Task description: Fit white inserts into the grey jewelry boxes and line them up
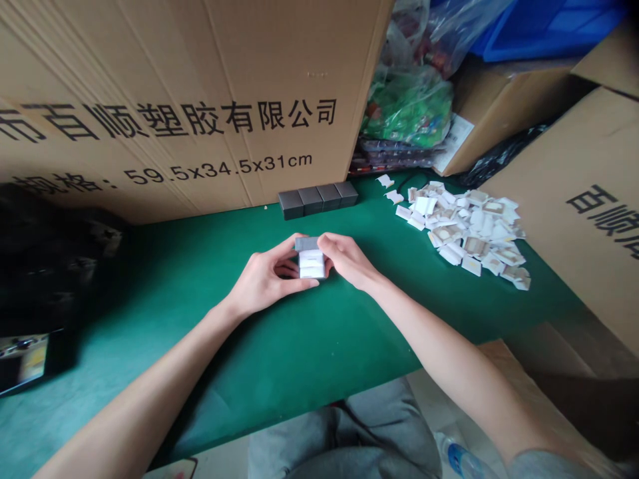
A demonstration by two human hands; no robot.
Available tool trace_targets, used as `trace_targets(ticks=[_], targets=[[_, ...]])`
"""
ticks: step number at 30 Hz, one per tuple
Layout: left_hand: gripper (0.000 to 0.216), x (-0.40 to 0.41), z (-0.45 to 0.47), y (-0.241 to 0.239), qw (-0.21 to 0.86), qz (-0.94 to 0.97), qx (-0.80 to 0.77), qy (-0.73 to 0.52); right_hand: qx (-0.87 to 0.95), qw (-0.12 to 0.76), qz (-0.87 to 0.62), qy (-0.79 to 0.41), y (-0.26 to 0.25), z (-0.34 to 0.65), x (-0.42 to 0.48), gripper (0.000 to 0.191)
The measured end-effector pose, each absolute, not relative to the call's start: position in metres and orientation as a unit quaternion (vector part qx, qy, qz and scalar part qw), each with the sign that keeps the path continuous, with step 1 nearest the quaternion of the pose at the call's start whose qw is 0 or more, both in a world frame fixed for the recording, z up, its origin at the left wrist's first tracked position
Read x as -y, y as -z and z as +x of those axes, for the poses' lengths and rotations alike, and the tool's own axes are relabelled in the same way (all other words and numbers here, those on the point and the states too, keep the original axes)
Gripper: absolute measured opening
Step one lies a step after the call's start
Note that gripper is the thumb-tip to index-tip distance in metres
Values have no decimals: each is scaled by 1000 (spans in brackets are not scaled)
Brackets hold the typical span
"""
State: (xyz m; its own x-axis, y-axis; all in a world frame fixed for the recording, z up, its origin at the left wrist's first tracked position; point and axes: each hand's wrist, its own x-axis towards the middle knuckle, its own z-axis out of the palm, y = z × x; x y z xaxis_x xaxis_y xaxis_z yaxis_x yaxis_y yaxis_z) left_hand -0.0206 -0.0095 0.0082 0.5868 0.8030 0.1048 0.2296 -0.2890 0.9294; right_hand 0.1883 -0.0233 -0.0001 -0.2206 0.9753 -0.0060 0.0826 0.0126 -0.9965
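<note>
A small grey box (310, 256) with a white insert showing stands open on the green table (299, 346), held between both hands. My left hand (264, 279) wraps its fingers round the box's left side and front. My right hand (347, 259) grips the right side with thumb and fingers closed on it. A row of several shut grey boxes (318, 198) lies behind, against the large carton. A heap of small white and beige inserts (466, 233) lies to the right.
A big printed cardboard carton (190, 100) walls off the back. Another carton (589, 206) stands at the right. Plastic bags of goods (409, 100) and a blue crate (544, 26) sit at the back right. A dark bag (44, 266) lies at the left.
</note>
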Motion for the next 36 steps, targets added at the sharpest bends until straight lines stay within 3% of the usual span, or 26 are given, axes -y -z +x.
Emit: trace_targets(ticks=[36], targets=[[75, 7, -23, -2, 532, 722, -336, -289, 554, 432, -451, -551, 2, 187, 21, 42]])
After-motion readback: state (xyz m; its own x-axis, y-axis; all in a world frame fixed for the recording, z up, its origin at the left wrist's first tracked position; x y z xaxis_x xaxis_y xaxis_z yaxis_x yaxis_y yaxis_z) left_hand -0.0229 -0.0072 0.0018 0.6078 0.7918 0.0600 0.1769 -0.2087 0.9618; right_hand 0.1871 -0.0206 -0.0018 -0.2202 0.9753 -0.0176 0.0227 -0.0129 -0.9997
